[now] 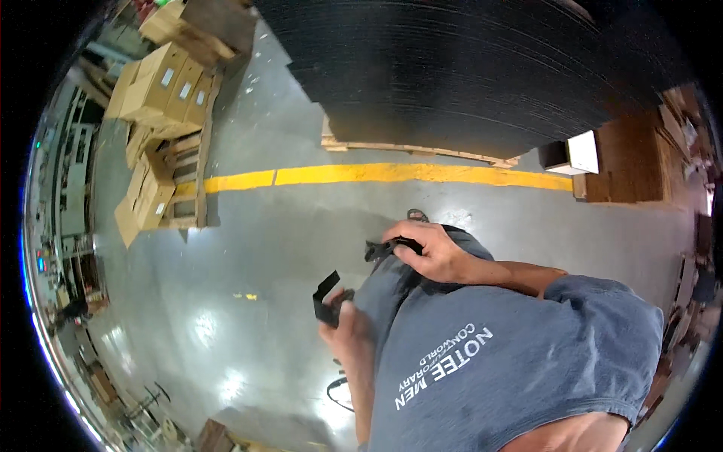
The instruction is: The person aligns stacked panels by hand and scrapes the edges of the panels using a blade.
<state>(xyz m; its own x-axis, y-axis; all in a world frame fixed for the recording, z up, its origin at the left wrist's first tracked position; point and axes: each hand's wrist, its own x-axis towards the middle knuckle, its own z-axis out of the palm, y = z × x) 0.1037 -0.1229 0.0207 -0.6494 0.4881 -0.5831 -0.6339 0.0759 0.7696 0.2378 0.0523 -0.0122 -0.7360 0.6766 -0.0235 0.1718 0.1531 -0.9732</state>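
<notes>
My left hand (346, 330) is closed around a black bent strap-like piece (322, 307), whose flat angled end sticks up past the fingers. Farther up and to the right, my right hand (435, 255) pinches a black strap-like piece with a chunky end (376, 251), close in front of my body. Whether the two black pieces are joined cannot be told. Both hands are apart, near the waist of my grey T-shirt (512, 346). The left fingers are slightly blurred.
A tall stack of black sheets (452, 75) stands on a wooden pallet (414, 149) ahead. Cardboard boxes (162, 87) sit on another pallet (199, 173) at the left. A yellow floor line (361, 173) runs across. A white box (582, 153) and a brown crate (625, 162) are at right.
</notes>
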